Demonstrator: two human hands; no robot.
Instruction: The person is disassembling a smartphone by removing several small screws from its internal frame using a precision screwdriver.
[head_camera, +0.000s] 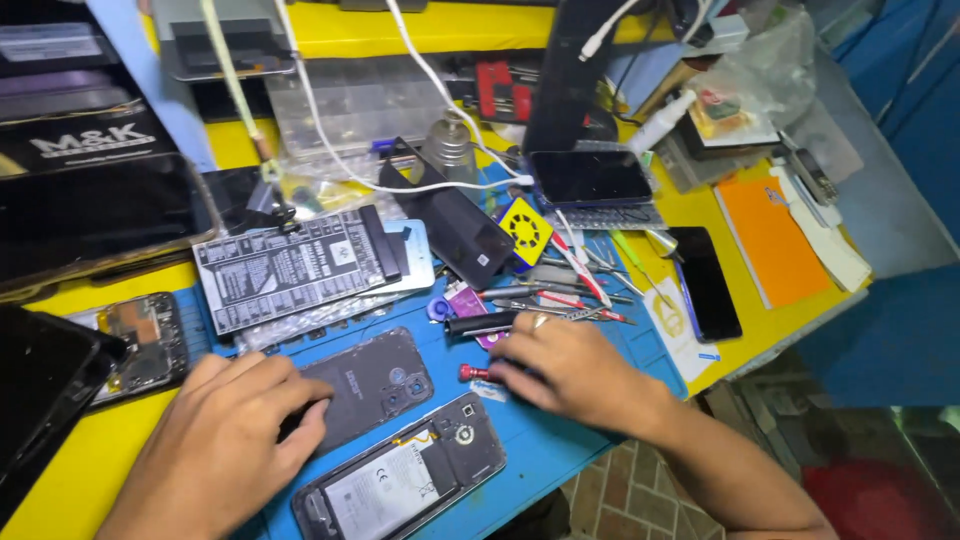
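The dark grey plastic phone back cover (375, 385) lies flat on the blue work mat (560, 450), just above an opened phone with its insides showing (400, 485). The left hand (225, 440) rests flat on the cover, fingers loose. The right hand (570, 370) pinches a small red-handled screwdriver (475, 373).

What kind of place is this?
Most likely a phone repair bench. An opened phone with its battery exposed lies on a blue work mat, a detached back cover sits under the left hand, and tweezers and screwdrivers are scattered nearby.
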